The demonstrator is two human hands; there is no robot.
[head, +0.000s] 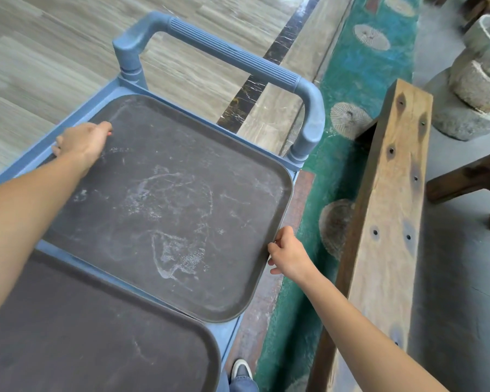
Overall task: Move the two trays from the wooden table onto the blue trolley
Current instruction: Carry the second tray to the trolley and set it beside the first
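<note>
Alongside, wooden beam (385,210) beside blue trolley (309,117) with trays (164,205).

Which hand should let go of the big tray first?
Probably the right hand. It only pinches the far tray at its right edge, which overhangs the blue trolley there. The left hand lies on the tray's left rim, over the trolley, so it can steady or nudge the tray.

Grey wood-grain plank floor (54,52) at left, crossed by a dark marbled strip (269,72). Green painted band (359,80) with round ribbed stone discs (348,123) set in. Weathered wooden beam (391,199) at right; stacked stone millstones (475,80) on grey concrete beyond.
</note>
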